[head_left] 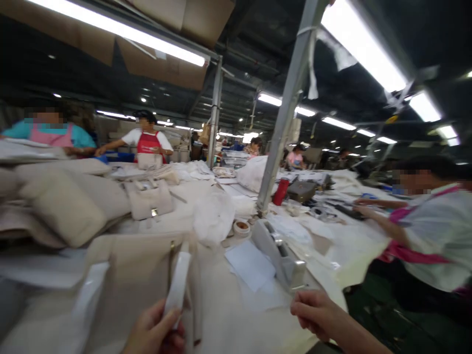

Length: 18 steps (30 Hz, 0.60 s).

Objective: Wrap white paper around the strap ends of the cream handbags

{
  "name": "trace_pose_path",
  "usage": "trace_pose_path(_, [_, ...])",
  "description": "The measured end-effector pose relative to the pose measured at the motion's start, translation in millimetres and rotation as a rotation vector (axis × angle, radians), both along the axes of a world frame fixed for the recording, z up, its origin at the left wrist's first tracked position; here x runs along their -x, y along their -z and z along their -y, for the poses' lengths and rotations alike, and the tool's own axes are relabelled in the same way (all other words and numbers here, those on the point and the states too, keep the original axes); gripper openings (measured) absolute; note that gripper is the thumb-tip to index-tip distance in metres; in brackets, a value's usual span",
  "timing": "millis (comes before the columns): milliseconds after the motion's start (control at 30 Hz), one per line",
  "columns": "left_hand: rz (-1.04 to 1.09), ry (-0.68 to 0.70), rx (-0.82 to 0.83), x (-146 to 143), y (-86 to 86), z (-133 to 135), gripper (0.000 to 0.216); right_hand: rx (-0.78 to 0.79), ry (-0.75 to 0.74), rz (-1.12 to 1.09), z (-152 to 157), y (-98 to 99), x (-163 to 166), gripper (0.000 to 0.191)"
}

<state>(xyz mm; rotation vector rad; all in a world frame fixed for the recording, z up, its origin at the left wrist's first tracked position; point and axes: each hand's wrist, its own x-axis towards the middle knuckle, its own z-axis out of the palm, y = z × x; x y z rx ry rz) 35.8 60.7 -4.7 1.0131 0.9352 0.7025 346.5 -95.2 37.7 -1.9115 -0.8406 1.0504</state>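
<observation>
My left hand is closed, thumb on top, around a white-wrapped strap at the lower middle. The strap rises along the side of a beige bag. Another white-wrapped strip lies on the bag's left part. My right hand hangs just in front of a grey tape dispenser, its fingers curled together. Whether they pinch anything is too small to tell. White sheets of paper lie beside the dispenser.
Beige bags and padded pieces are piled at left. A tape roll, a white plastic bundle and a red cylinder stand near a metal post. A co-worker sits at right; others work farther back.
</observation>
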Motion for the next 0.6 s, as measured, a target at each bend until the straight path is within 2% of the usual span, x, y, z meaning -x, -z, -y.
trace_pose_path(167, [-0.082, 0.027, -0.079, -1, -7.7, 4, 0.04, -0.169, -0.441, -0.311, -57, -37.0, 110, 0.03])
trace_pose_path(267, [-0.098, 0.026, -0.134, -1, -7.7, 6, 0.037, -0.194, -0.609, -0.379, -87, -40.5, 157, 0.028])
trace_pose_path(333, [-0.09, 0.041, -0.155, -1, -8.3, 8, 0.038, -0.193, -0.636, -0.359, -104, -29.1, 170, 0.023])
trace_pose_path(467, [-0.057, 0.063, -0.151, -1, -8.0, 9, 0.042, -0.202, -0.571, -0.2, -125, -3.5, 170, 0.014])
trace_pose_path(600, [-0.056, 0.079, -0.174, 0, -7.5, 8, 0.039, -0.195, -0.515, -0.055, -130, 3.8, 171, 0.013])
